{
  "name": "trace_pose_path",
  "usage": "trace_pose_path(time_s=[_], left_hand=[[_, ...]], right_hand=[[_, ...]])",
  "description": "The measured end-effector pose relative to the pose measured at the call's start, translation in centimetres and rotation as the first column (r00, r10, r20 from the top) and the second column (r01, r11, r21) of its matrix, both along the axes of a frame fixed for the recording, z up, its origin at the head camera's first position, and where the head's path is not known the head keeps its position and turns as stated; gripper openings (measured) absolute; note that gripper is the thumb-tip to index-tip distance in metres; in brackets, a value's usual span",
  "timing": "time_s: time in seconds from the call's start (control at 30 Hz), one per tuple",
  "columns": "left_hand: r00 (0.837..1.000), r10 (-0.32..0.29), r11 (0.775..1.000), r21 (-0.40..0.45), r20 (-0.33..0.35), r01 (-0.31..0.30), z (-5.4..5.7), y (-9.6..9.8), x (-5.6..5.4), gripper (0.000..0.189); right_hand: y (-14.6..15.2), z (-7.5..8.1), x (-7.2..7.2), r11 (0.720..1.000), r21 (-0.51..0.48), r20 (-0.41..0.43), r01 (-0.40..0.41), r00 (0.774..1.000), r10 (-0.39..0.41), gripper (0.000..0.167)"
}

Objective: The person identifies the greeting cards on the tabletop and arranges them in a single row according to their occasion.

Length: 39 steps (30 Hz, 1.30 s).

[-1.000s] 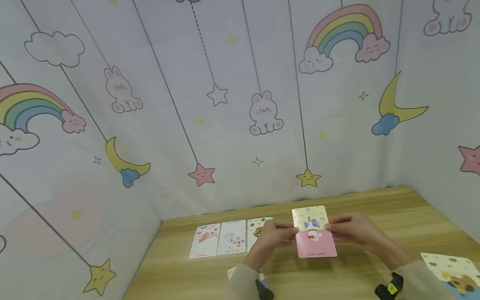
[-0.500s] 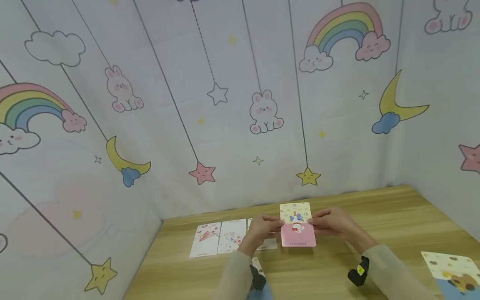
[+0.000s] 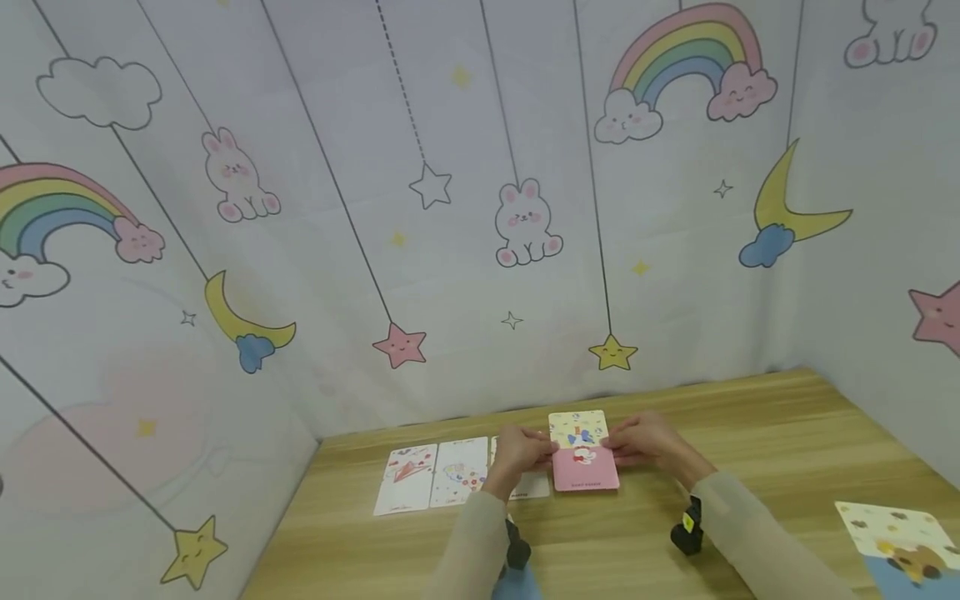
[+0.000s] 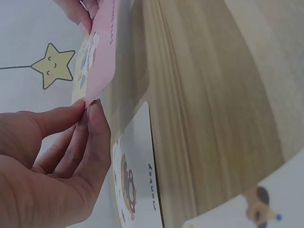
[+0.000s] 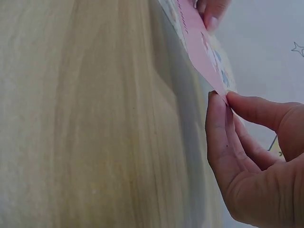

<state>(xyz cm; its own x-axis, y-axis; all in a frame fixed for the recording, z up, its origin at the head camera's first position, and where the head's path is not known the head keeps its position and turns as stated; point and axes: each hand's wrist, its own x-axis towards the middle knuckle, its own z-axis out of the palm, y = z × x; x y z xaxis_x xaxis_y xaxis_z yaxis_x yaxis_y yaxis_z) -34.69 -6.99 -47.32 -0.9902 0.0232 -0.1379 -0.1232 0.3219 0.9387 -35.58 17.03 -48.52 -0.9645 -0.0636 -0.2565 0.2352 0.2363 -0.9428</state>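
Observation:
Both hands hold a picture card (image 3: pixel 585 471), pale yellow on its upper half and pink on its lower half. My left hand (image 3: pixel 519 454) pinches its left edge between thumb and fingers, and my right hand (image 3: pixel 651 442) pinches the right edge the same way. In the right wrist view the card (image 5: pixel 197 50) is tilted over the wood, with a shadow below it. Just left of it lies a third card of the row, the monkey card (image 4: pixel 135 175), partly covered by my left hand in the head view.
A paper-plane card (image 3: pixel 406 479) and a flowered card (image 3: pixel 460 473) lie side by side at the table's (image 3: pixel 345 550) back left. A yellow-and-blue bear card (image 3: pixel 903 550) is at the right. A blue card part (image 3: pixel 522 586) shows by my left sleeve. Patterned cloth (image 3: pixel 450 275) hangs behind.
Both hands have carried the yellow-and-pink card leftward and lower, to beside the monkey card at the right end of the row. The other cards stay put.

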Motion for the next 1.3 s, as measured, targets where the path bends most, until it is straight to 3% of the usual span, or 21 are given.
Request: trace_pose_path(time_s=[0.3, 0.43, 0.63, 0.67, 0.87, 0.9, 1.1, 1.3], left_hand=[[0.995, 0.056, 0.984, -0.165, -0.08, -0.068, -0.4, 1.1, -0.7, 0.008], [0.986, 0.071, 0.949, -0.294, -0.148, -0.112, -0.9, 1.4, -0.8, 0.011], [0.976, 0.033, 0.886, -0.445, -0.217, -0.129, -0.7, 1.5, -0.9, 0.023], [0.969, 0.018, 0.879, -0.459, -0.246, -0.132, -1.6, 1.4, -1.5, 0.027], [0.977, 0.013, 0.872, -0.476, -0.214, -0.116, -1.1, 1.6, -1.6, 0.042], [0.982, 0.024, 0.871, -0.478, -0.187, -0.112, -0.1, 1.8, -1.0, 0.041], [0.98, 0.033, 0.858, -0.497, -0.195, -0.127, -0.2, 2.0, -1.1, 0.04], [0.976, 0.018, 0.855, -0.502, -0.217, -0.127, -0.4, 2.0, -1.0, 0.033]], right_hand=[[-0.4, -0.2, -0.3, 0.991, 0.132, -0.041, -0.003, 0.999, 0.008, 0.016], [-0.9, -0.5, -0.5, 0.983, 0.184, -0.055, -0.004, 0.998, 0.014, 0.009], [-1.8, -0.5, -0.5, 0.962, 0.272, -0.083, 0.006, 0.996, 0.018, 0.005], [-1.9, -0.4, -0.4, 0.959, 0.283, -0.093, 0.008, 0.995, 0.019, 0.005], [-2.7, -0.2, -0.5, 0.941, 0.34, -0.137, 0.003, 0.99, 0.046, 0.011], [-2.7, -0.2, -0.6, 0.937, 0.351, -0.138, 0.004, 0.989, 0.047, 0.012], [-2.9, -0.4, -0.8, 0.916, 0.4, -0.163, 0.021, 0.985, 0.049, 0.017], [-2.8, -0.5, -0.7, 0.914, 0.404, -0.18, 0.023, 0.982, 0.055, 0.022]])
